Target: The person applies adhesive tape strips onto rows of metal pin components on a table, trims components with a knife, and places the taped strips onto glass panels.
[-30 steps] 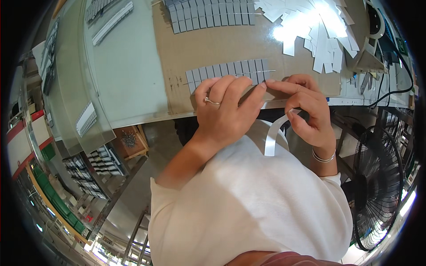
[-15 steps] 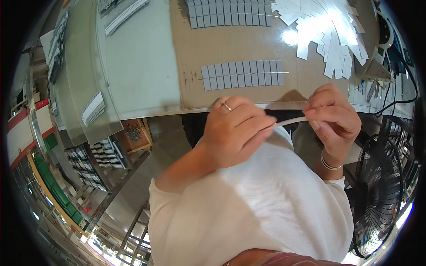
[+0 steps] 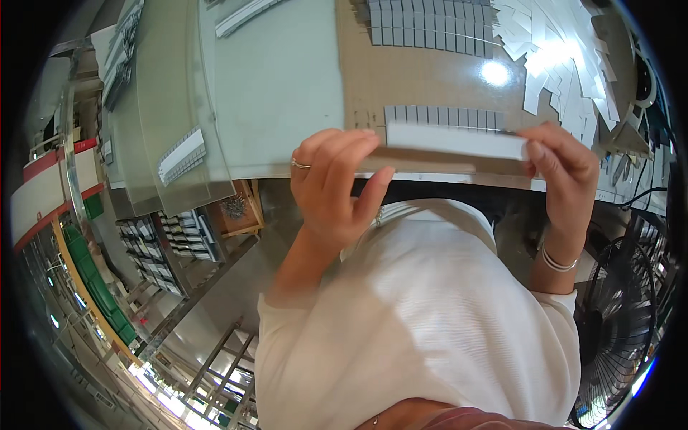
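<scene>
Holding the white strip (image 3: 456,140) by its two ends, you have it stretched level in front of you — its long axis runs left to right, roughly parallel to the near edge of the table (image 3: 287,86). Your left hand (image 3: 335,190) pinches the left end: the fingers curl over the top and the thumb closes from below, clamped on the strip. Your right hand (image 3: 566,168) grips the right end the same way, fingertips together on it.

Neither hand is nearer than the other; the strip spans the gap between them and both are already on it. It hangs just above the table's near edge, right in front of a short row of grey tabs (image 3: 444,117) laid side by side on the brown board (image 3: 401,79). That row runs along the same line as the strip, so the two lie nearly parallel, the strip overlapping the row's lower edge in this view. Whether it touches the row I cannot tell.

Farther back on the board sits a longer block of grey tabs (image 3: 430,25), and off to the right a loose heap of white strips (image 3: 559,50) crowds the corner. Leftward the pale green table surface offers open room. Watch the right side — the heap and a standing fan (image 3: 623,322) by your right elbow leave less room there.
</scene>
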Demonstrator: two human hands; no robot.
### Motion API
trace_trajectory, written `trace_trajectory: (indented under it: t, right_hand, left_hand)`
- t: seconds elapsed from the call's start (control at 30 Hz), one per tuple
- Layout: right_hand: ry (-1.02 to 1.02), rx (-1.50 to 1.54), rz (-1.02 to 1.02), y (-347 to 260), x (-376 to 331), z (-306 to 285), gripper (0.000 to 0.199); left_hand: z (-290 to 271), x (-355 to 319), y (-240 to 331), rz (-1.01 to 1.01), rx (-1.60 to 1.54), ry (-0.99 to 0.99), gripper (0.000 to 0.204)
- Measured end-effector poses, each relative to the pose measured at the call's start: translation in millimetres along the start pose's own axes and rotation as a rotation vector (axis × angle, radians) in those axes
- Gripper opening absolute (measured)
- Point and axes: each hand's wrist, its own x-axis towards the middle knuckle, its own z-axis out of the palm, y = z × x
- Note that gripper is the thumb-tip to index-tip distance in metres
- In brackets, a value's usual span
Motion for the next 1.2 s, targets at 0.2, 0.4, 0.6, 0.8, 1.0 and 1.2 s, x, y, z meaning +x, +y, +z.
trace_trajectory:
  t: [0.2, 0.4, 0.6, 0.8, 1.0, 1.2]
  right_hand:
    - [0.009, 0.064, 0.199, 16, 13, 11, 0.015]
    - [-0.019, -0.007, 0.199, 17, 16, 12, 0.016]
    - [-0.046, -0.030, 0.188, 16, 19, 11, 0.015]
    - [-0.037, -0.057, 0.186, 15, 17, 12, 0.015]
    - [0.013, -0.014, 0.207, 9, 17, 3, 0.018]
    - [0.631, -0.141, -0.176, 0, -14, -75, 0.021]
  left_hand:
    - [19, -13, -12, 0.126, 0.224, 0.021, 0.031]
    - [21, -11, -14, 0.137, 0.212, 0.053, 0.028]
    - [20, -11, -16, 0.143, 0.212, 0.049, 0.026]
    - [20, -10, -11, 0.126, 0.231, 0.032, 0.028]
    - [15, -4, -8, 0.141, 0.267, -0.047, 0.018]
    - [19, 1, -4, 0.157, 0.313, -0.061, 0.017]
